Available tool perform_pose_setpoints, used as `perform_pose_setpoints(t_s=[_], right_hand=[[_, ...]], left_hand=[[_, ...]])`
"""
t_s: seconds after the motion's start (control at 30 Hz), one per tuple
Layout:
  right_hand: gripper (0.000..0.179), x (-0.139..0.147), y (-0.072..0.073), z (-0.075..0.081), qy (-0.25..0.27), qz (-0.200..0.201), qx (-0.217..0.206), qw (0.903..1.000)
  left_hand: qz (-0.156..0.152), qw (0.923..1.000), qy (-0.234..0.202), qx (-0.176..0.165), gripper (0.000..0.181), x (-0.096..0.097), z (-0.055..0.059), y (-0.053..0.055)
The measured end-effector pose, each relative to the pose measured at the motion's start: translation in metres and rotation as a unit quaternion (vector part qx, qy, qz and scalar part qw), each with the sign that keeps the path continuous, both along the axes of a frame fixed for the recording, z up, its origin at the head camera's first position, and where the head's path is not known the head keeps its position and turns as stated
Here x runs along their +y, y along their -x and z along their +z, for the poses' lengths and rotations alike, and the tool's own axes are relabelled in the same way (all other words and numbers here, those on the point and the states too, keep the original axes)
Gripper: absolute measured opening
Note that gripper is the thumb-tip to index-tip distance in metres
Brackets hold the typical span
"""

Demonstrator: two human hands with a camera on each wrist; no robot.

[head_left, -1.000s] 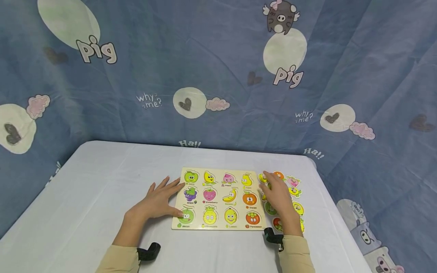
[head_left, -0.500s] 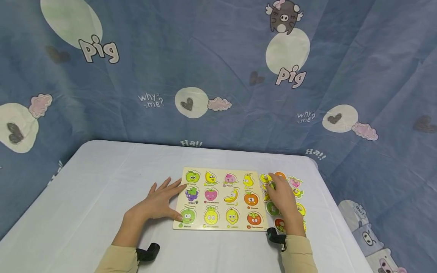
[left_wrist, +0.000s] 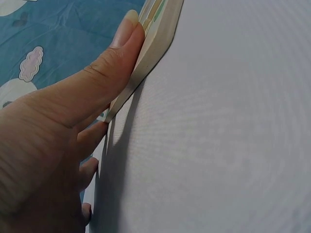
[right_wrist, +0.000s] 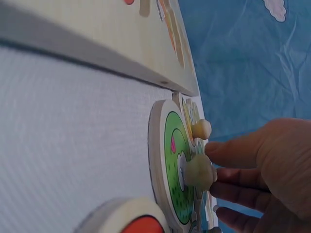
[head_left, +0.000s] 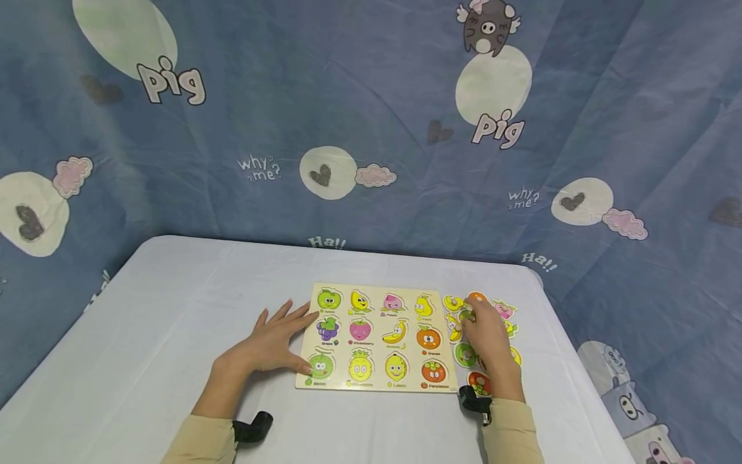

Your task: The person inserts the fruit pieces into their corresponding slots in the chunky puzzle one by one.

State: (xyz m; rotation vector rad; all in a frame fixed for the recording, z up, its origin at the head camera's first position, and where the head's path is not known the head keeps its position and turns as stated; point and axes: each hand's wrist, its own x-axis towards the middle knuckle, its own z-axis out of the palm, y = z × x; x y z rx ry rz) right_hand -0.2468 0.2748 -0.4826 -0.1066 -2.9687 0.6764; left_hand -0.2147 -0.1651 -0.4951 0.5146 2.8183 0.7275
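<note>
A pale wooden puzzle board (head_left: pixel 371 351) printed with fruit lies flat on the white table. My left hand (head_left: pixel 269 341) rests along its left side, fingers spread, thumb on the front left corner; the left wrist view shows that thumb (left_wrist: pixel 116 53) on the board's edge. To the right of the board, my right hand (head_left: pixel 488 332) is over the loose fruit pieces, its fingertips at a small green piece (head_left: pixel 466 315). In the right wrist view, the thumb and fingers bend behind the knob of a round green piece (right_wrist: pixel 177 194). Whether they pinch a knob is hidden.
Loose pieces lie around the right hand: a yellow one (head_left: pixel 453 302), a banana (head_left: pixel 454 328), a round green one (head_left: pixel 466 354), a red one (head_left: pixel 479 382) and a pink one (head_left: pixel 505 310). Some are partly covered by the hand. A blue printed curtain (head_left: pixel 371 129) hangs behind the table.
My right hand has shifted right and a little nearer to me, uncovering the yellow piece and the banana. The left hand stays on the board. The head view has turned slightly.
</note>
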Motion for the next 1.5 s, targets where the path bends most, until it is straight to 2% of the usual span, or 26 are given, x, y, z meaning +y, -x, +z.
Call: perform_pose_setpoints(t_s=[0.17, 0.5, 0.97, 1.23, 1.5], right_hand=[[0.042, 0.002, 0.0007, 0.0005, 0.003, 0.0, 0.006, 1.0], [0.019, 0.0022, 0.0017, -0.0006, 0.005, -0.021, -0.002, 0.9998], [0.019, 0.0026, 0.0059, -0.0023, 0.007, -0.043, -0.021, 0.9988], [0.02, 0.0042, 0.0078, -0.0062, 0.007, -0.043, -0.009, 0.999], [0.019, 0.0021, 0.0061, -0.0036, 0.013, -0.042, -0.001, 0.999]], left_hand=[[0.002, 1.0, 0.002, -0.002, 0.121, 0.0003, 0.001, -0.0012], [0.01, 0.9999, -0.004, -0.006, 0.121, 0.0015, 0.0025, -0.0023], [0.003, 1.0, -0.002, -0.006, 0.119, 0.002, 0.0009, -0.0013], [0.002, 1.0, -0.002, -0.007, 0.118, 0.0025, 0.0034, -0.0035], [0.004, 1.0, -0.004, -0.006, 0.119, 0.0007, -0.001, -0.0012]])
